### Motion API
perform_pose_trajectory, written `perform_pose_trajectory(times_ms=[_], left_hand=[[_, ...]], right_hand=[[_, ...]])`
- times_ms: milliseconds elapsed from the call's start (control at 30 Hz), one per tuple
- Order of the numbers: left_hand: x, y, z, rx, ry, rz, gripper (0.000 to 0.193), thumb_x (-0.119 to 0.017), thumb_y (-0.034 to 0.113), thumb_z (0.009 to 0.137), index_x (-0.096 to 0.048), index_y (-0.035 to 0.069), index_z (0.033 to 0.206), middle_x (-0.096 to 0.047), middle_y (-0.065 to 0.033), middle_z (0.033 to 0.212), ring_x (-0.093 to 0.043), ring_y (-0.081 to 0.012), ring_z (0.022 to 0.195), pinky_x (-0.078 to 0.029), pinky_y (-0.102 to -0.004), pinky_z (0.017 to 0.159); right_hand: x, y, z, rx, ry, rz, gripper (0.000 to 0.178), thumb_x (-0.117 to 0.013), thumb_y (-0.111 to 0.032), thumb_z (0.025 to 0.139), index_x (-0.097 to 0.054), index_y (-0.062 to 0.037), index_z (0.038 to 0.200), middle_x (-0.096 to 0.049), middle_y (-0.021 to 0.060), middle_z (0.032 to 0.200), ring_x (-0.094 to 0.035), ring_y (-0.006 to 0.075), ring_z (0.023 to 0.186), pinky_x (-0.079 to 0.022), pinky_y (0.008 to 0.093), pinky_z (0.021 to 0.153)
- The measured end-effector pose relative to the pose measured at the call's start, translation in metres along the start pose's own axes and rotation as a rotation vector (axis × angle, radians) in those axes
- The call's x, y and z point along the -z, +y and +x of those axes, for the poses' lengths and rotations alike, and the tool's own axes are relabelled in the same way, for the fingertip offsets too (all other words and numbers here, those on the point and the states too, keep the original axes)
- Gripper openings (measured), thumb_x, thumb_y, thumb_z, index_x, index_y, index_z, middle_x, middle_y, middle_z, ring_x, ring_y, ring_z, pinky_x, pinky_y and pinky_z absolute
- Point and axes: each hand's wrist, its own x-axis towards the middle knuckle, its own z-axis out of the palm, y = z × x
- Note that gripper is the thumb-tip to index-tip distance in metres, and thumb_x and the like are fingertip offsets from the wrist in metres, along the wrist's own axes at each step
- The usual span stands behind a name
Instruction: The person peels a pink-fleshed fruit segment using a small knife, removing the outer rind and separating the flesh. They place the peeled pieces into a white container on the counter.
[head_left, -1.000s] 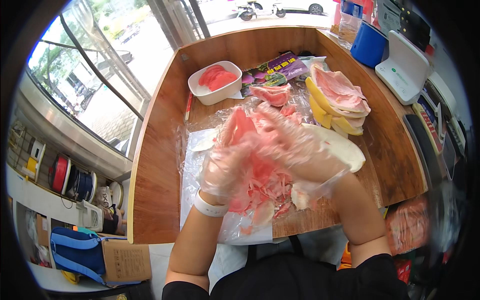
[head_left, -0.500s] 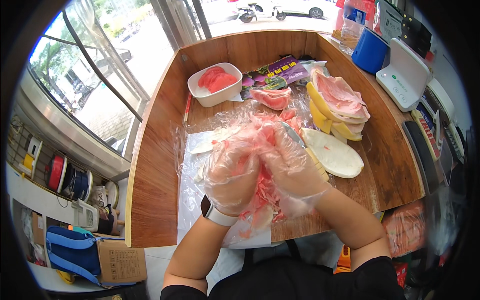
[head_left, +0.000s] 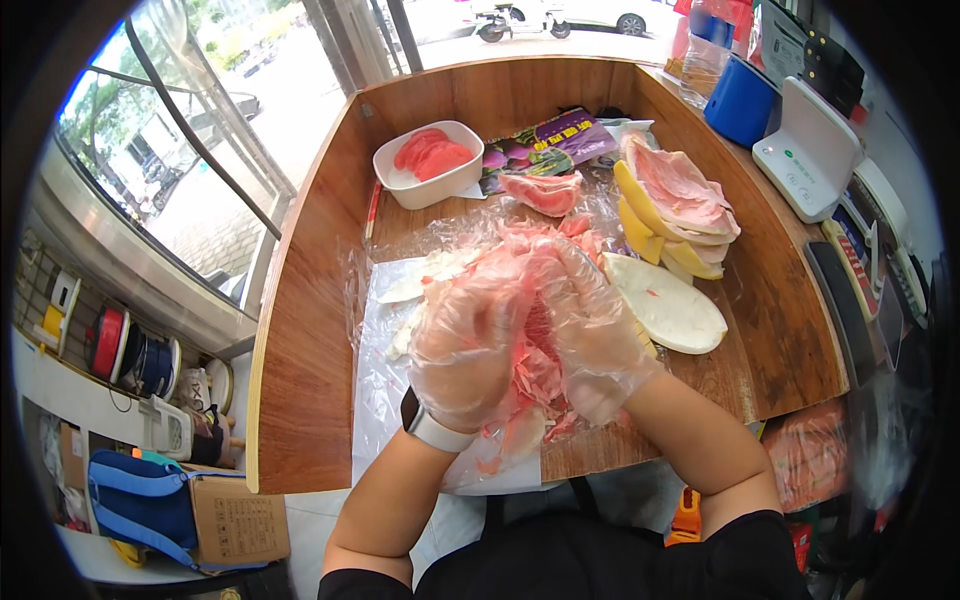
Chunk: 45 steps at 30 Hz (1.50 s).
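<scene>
Facing each other — left hand, right hand — above pink scraps.

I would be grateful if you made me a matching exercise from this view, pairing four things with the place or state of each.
Things:
1. White rounded-square plastic tub
2. Thick white oval piece of rind
3. White-banded wristwatch
4. Blue round container

Places and states:
A. Around the left wrist
B. At the upper right, beside a white plastic device
C. Holding peeled red fruit segments
D. On the wood, just right of the clear-gloved right hand

Right pairs: 1-C, 2-D, 3-A, 4-B.
</scene>
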Motion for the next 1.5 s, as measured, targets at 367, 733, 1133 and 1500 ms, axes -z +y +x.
perform_pose_trajectory(times_ms=[367, 733, 1133, 1500], left_hand=[[0.016, -0.02, 0.017, 0.319, 0.314, -0.456, 0.01, -0.056, 0.009, 0.09, -0.055, 0.001, 0.085, -0.055, -0.0029, 0.065, -0.05, -0.0081, 0.056, -0.044, -0.021, 0.054], [0.01, -0.003, 0.013, 0.442, -0.179, -0.611, 0.022, -0.056, 0.014, 0.09, -0.056, 0.001, 0.108, -0.062, -0.0056, 0.094, -0.055, -0.0098, 0.082, -0.044, -0.023, 0.077], [0.016, -0.007, 0.012, 0.625, -0.352, -0.899, 0.015, -0.054, 0.018, 0.091, -0.056, 0.004, 0.098, -0.058, -0.0024, 0.083, -0.054, -0.0092, 0.075, -0.045, -0.0228, 0.065], [0.018, -0.008, 0.014, 0.828, -0.347, -1.038, 0.026, -0.055, 0.022, 0.09, -0.057, 0.004, 0.109, -0.062, -0.0043, 0.096, -0.057, -0.0081, 0.079, -0.047, -0.0212, 0.063]], right_hand=[[0.035, -0.037, 0.011, -0.419, -0.288, 0.474, 0.033, -0.047, -0.021, 0.095, -0.05, -0.0045, 0.124, -0.056, 0.0084, 0.117, -0.054, 0.0142, 0.106, -0.044, 0.0296, 0.091], [0.028, -0.017, 0.017, 0.318, -0.157, -0.139, 0.021, -0.058, -0.015, 0.088, -0.056, -0.0015, 0.104, -0.06, 0.0168, 0.091, -0.06, 0.0324, 0.085, -0.049, 0.0378, 0.074], [0.016, -0.008, 0.014, 0.235, -0.181, 0.108, 0.014, -0.061, -0.01, 0.085, -0.059, -0.0022, 0.096, -0.06, 0.0129, 0.085, -0.057, 0.0293, 0.08, -0.046, 0.0355, 0.073], [0.02, -0.008, 0.019, 0.343, -0.305, -0.089, 0.019, -0.059, -0.016, 0.088, -0.058, -0.0029, 0.102, -0.06, 0.011, 0.086, -0.057, 0.0242, 0.079, -0.047, 0.0342, 0.074]])
